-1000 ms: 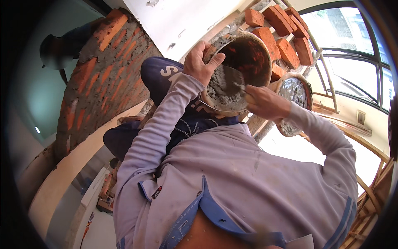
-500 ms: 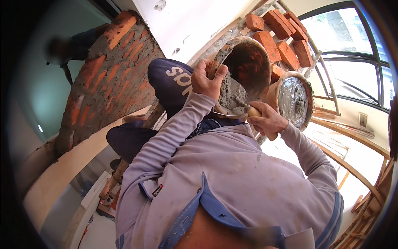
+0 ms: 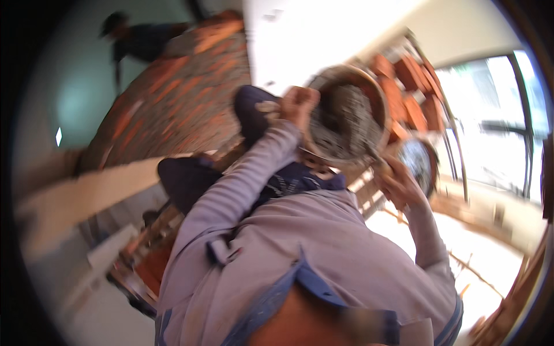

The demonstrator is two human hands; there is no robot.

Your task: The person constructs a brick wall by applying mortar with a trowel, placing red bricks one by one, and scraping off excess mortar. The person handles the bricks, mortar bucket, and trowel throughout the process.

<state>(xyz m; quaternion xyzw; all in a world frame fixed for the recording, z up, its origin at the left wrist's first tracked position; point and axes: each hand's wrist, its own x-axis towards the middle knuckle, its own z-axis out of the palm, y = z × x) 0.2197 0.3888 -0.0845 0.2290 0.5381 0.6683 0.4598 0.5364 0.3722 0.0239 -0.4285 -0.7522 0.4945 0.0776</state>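
A round bucket [image 3: 382,101] stands in front of me with grey wet mortar [image 3: 351,121] inside. My left hand [image 3: 298,106] is closed on its left rim, the fingers blurred by motion. At the bucket's near right, my right hand [image 3: 399,183] is wrapped round the handle of a trowel [image 3: 380,165]. The trowel's blade lies over or in the mortar and is hard to make out under it. Just beyond my right hand is a second, smaller bucket [image 3: 431,167] with something shiny and grey in it.
Red bricks [image 3: 414,78] are piled behind the buckets, near a window [image 3: 490,109]. To the left rises a mortar-smeared brick wall [image 3: 179,104]. Another person [image 3: 144,43] stands beyond it. Wooden slats [image 3: 369,190] show below the bucket.
The bucket has gone from tilted to more upright, and the mortar now sits higher in it. My right hand has moved right with the trowel. The whole view has shifted and blurred.
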